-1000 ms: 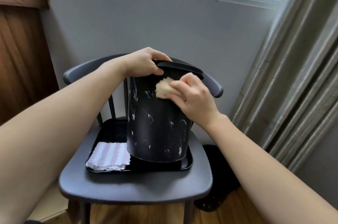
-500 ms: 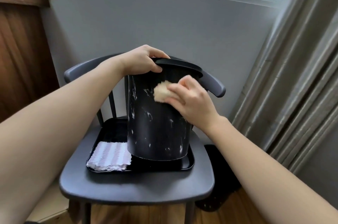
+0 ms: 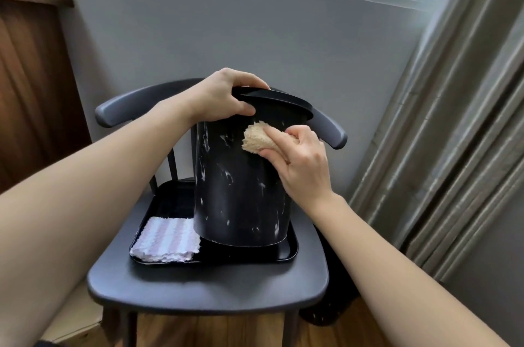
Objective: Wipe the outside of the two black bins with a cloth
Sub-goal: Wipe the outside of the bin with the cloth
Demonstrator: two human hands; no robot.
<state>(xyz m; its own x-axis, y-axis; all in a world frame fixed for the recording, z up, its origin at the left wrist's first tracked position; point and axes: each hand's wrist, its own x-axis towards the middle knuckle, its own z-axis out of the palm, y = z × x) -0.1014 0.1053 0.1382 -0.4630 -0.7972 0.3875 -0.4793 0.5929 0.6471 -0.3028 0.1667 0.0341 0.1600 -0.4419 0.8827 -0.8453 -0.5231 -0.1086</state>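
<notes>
Your left hand curls over the near-left rim of the black bin, thumb on the outer wall and fingers over the lip. Judged purpose: it steadies the bin and tips it; the base looks lifted off the black tray on the near side.

Your right hand pinches the beige cloth, bunched into a wad between thumb and fingers, and presses it on the bin's upper wall just under the rim, right of the left thumb. A bunched wad likely gives firmer pressure on the pale streaks, which run down most of the visible wall, so I judge wiping is early on this bin.

The tray sits on the seat of a dark chair. A folded striped cloth lies at the tray's near-left corner, beside the bin, probably a spare.

Second bin: a dark speckled shape on the floor, right of the chair, probably it; mostly hidden.
</notes>
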